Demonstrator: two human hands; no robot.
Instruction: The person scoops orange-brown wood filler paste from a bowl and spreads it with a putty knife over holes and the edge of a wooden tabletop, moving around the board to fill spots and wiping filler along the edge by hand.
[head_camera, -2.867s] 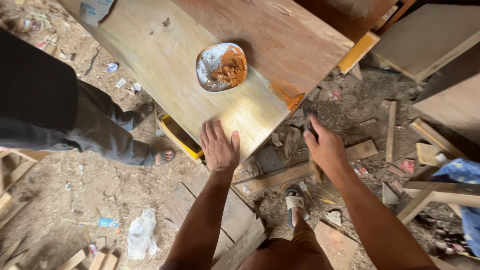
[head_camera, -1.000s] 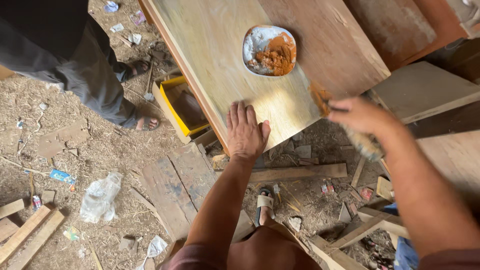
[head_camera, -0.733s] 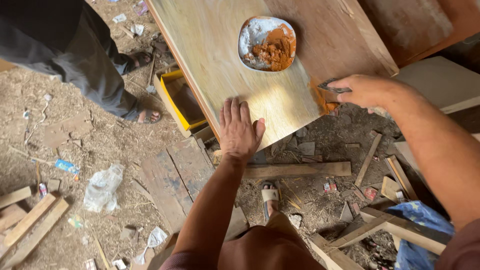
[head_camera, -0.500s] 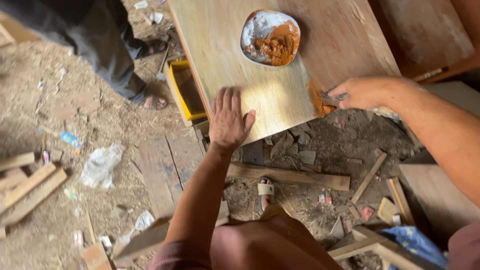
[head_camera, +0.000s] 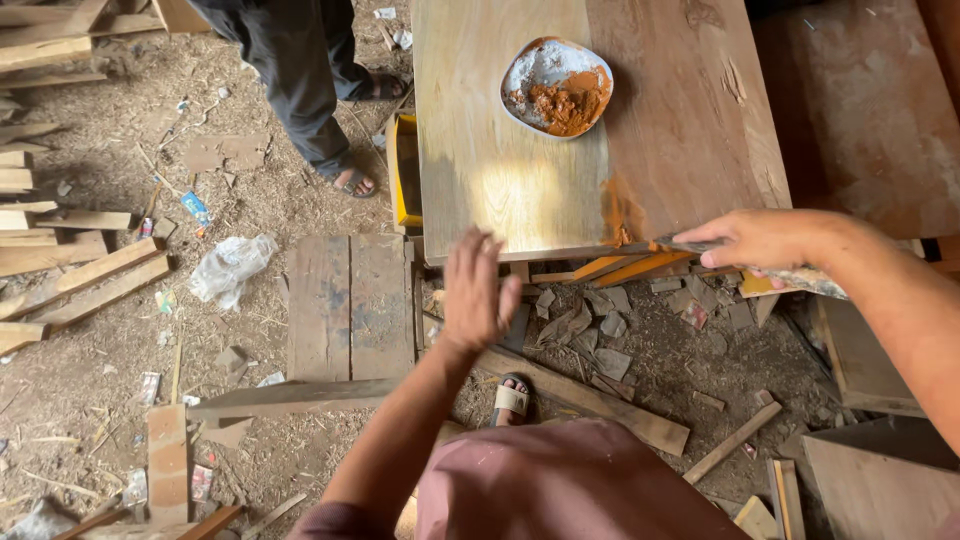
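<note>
Putty of orange-brown colour is smeared at the near edge of the pale, stiff wooden board (head_camera: 500, 150), where the right hand (head_camera: 755, 240) pinches a thin flat spreading blade (head_camera: 690, 246) by its rear, and the left hand (head_camera: 480, 290) hovers open, holding nothing.

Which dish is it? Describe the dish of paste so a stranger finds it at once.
Start at the big wooden board in the upper middle. The shallow white dish sits on it near the far end, where pale wood meets darker wood. It alone holds a heap of orange-brown paste.
</note>
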